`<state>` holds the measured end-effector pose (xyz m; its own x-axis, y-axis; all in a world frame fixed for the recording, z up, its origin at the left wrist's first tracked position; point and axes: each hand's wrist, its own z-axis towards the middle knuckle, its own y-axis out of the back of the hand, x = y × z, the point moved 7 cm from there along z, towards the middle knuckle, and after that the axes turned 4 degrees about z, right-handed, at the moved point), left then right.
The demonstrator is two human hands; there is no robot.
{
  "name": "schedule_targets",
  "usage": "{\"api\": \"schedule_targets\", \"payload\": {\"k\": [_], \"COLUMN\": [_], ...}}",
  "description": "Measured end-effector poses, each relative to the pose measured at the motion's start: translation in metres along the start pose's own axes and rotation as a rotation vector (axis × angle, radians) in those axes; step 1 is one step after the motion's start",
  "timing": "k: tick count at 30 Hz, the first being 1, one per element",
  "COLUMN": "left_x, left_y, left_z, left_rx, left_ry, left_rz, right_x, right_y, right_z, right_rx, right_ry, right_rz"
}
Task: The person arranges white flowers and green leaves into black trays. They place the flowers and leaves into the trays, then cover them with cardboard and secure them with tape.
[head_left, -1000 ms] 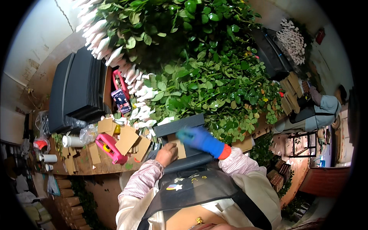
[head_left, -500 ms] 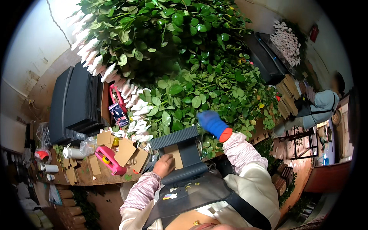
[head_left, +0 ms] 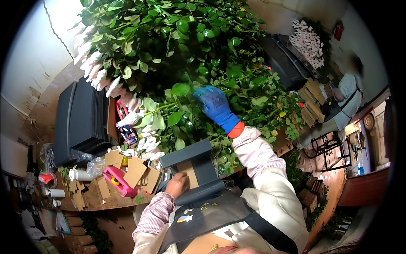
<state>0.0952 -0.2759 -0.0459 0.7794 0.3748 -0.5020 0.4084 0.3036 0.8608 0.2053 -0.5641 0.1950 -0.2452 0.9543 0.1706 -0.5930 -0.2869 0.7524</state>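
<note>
My right hand point(head_left: 214, 104), in a blue knit glove with a red cuff, reaches over the leafy pile. It is closed around the stem of a rose point(head_left: 132, 119), whose head in a white sleeve points left. My bare left hand point(head_left: 178, 184) has its fingers curled on the left edge of a brown cardboard piece point(head_left: 193, 175). That piece lies in a dark grey corrugated sheet point(head_left: 186, 153) with raised, folded sides, right in front of my apron. Leaves partly hide the rose's stem, and its far end cannot be made out.
Many sleeved roses point(head_left: 169, 38) are heaped across the table. Dark sheets point(head_left: 91, 114) stand stacked at left. Nearer are a pink tool point(head_left: 120, 181), loose cardboard pieces point(head_left: 137, 171) and a white cup point(head_left: 79, 175). Another person point(head_left: 349, 99) works at far right, beside more cardboard point(head_left: 311, 101).
My gloved right hand has moved left and is now around a rose stem, with the sleeved head lifted off the pile. My left hand stays on the cardboard. The other person has shifted.
</note>
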Motion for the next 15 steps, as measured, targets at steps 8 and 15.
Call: {"api": "schedule_targets", "payload": {"k": [8, 15], "left_x": [0.043, 0.004], "left_y": [-0.045, 0.011], "left_z": [-0.029, -0.005], "left_rx": [0.119, 0.050], "left_ry": [0.165, 0.163], "left_rz": [-0.374, -0.258], "right_x": [0.063, 0.015], "right_y": [0.066, -0.057], "right_z": [-0.112, -0.318], "right_rx": [0.499, 1.038], "right_ry": [0.162, -0.138], "right_rz": [-0.041, -0.100]}}
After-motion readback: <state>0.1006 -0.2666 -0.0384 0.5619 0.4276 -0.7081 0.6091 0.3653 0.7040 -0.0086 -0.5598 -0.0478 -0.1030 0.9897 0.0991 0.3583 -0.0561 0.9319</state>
